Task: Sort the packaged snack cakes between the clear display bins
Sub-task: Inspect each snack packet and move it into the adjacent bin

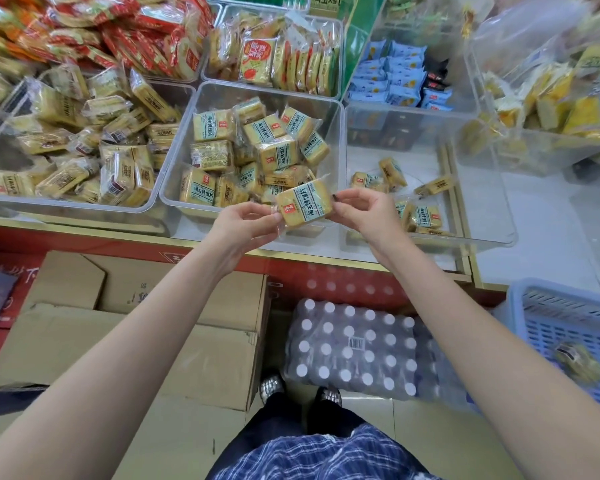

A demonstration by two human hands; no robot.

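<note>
I hold one yellow snack cake pack [305, 206] with a pale green label just above the front rim of the middle clear bin [187, 109]. My left hand [246, 221] pinches its left wrapper edge and my right hand [357, 211] pinches its right edge. The middle bin holds several similar packs [257, 150]. The clear bin to the right [489, 216] has only a few of the same packs [394, 173]. A fuller left bin [160, 188] holds several yellow packs [84, 147] with a different label.
Behind stand bins of red-wrapped cakes [136, 36], orange-labelled packs [274, 57] and blue packs [395, 77]. Another clear bin of yellow packs [551, 109] is at the far right. Below the counter are cardboard boxes [136, 341], a bottle pack [354, 351] and a blue basket [568, 334].
</note>
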